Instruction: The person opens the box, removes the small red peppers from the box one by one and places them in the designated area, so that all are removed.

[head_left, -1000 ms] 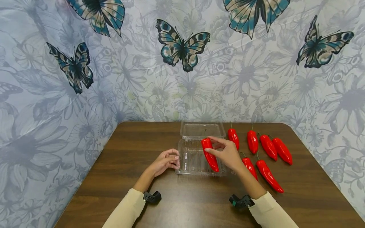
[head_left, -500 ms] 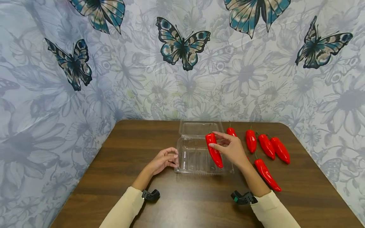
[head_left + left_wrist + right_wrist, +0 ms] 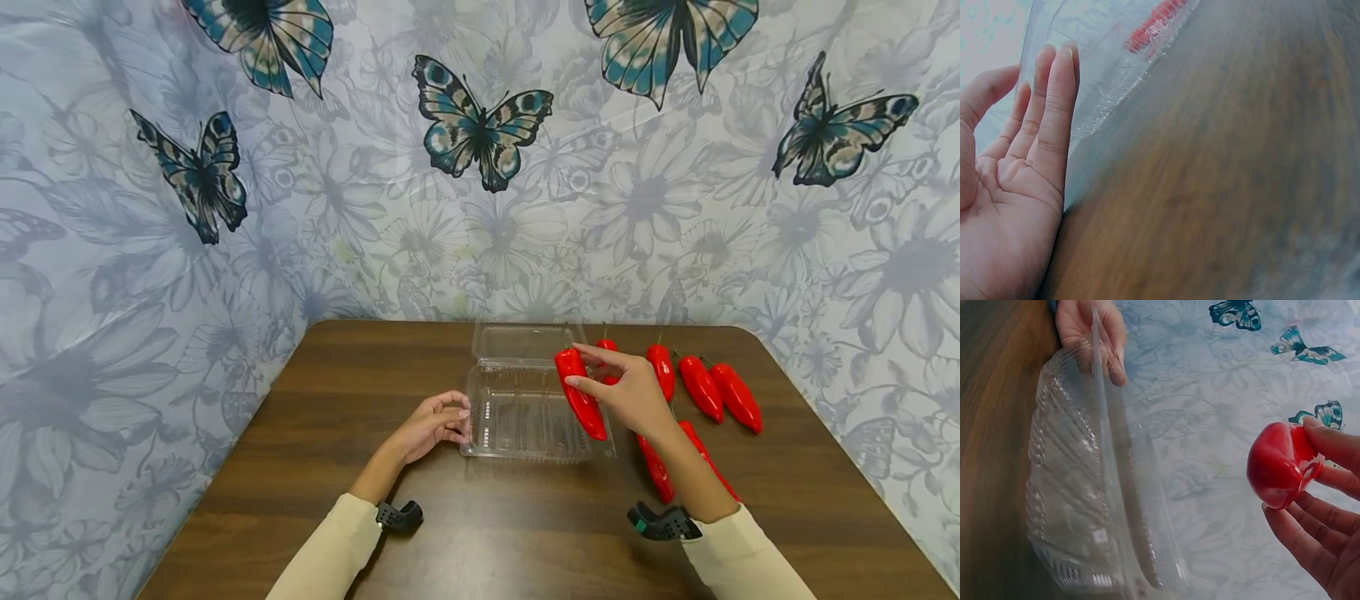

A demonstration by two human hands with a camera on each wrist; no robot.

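In the head view my right hand [image 3: 626, 392] pinches a red chili pepper [image 3: 581, 400] between thumb and fingers, over the right side of a clear plastic clamshell container [image 3: 517, 454]. The right wrist view shows the pepper [image 3: 1275, 465] end-on at the fingertips, apart from the container [image 3: 1072, 487]. My left hand [image 3: 435, 429] holds the container's left rim; in the left wrist view the hand [image 3: 1019, 169] has its thumb and long fingers at the plastic edge. The container lid [image 3: 528, 342] lies folded back behind the base.
Several more red peppers lie on the brown wooden table [image 3: 352, 375] to the right, among them a far-right pepper [image 3: 737, 398] and a near pepper [image 3: 656, 471] partly behind my right wrist. A patterned butterfly wall covering [image 3: 337, 208] stands behind the table's back edge.
My right hand has carried the pepper rightward across the container. A loose pepper by the right wrist now shows closer to the front. My left hand stays at the rim.
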